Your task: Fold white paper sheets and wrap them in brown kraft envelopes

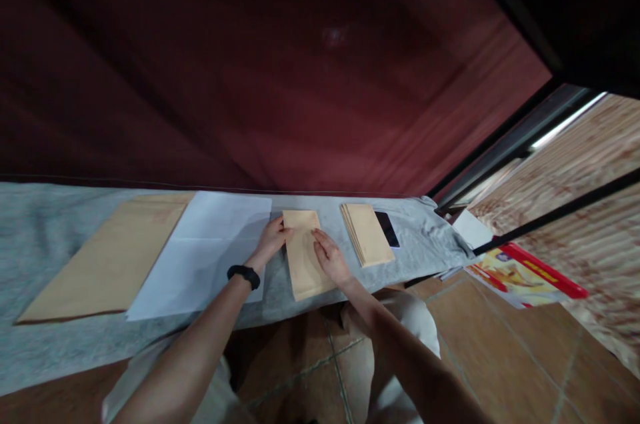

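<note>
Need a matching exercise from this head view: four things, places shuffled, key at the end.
Things
1. phone
2. white paper
3. black wristband
4. single small envelope

Places
A. around the left wrist
B. touched by left hand and right hand
C. right of the envelope stack
D. directly beside the large brown envelope

Pairs: 1-C, 2-D, 3-A, 4-B

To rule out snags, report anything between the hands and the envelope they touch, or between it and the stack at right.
Nothing visible: the left hand and right hand both touch the envelope. Toward the envelope stack, only the right hand partly intervenes, over grey cloth.
</note>
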Available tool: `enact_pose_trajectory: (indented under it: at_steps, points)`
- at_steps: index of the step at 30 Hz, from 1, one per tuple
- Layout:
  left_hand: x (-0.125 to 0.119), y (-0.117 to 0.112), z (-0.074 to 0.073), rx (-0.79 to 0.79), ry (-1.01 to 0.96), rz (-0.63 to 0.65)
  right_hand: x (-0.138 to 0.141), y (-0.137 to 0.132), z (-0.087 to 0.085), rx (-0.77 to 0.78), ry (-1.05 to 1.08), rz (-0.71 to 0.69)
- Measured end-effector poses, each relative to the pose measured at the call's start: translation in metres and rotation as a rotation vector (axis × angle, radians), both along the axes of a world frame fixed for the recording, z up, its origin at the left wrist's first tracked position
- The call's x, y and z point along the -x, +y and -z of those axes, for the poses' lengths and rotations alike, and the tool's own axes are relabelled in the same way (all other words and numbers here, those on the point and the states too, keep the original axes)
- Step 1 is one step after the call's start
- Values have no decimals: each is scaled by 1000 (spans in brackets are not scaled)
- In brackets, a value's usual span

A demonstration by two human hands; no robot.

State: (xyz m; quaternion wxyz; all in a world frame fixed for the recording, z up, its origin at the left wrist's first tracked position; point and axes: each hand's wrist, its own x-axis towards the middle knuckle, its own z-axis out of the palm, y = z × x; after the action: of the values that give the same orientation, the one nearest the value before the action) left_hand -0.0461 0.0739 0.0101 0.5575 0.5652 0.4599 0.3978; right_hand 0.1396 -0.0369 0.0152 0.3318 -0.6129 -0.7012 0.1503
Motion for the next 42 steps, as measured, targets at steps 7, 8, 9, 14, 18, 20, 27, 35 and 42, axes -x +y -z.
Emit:
enact_pose_trajectory:
  at_steps: [7,8,9,14,18,20,27,35,42]
  points:
    - [-7,-11,-1,-240,261,-160,-1,32,17,70,-190,-38]
    - [-11,-17,0,-343,329,-141,-2,36,17,72,-181,-34]
    - [-15,-25,2,-448,408,-104,-4,40,18,74,-172,-29]
    - [-36,-64,22,-746,680,97,-15,55,18,71,-201,-16]
    - [-36,-78,31,-870,752,233,-20,63,21,97,-334,-63]
    - [-33,-82,31,-895,772,294,-21,66,21,109,-351,-82]
    - [-28,-102,23,-961,747,496,-32,45,12,195,-310,-206]
    - [-19,-104,11,-1011,706,615,-36,-27,6,219,-188,-229]
    - [-17,-111,-1,-1071,663,663,-31,-56,9,137,-176,-152]
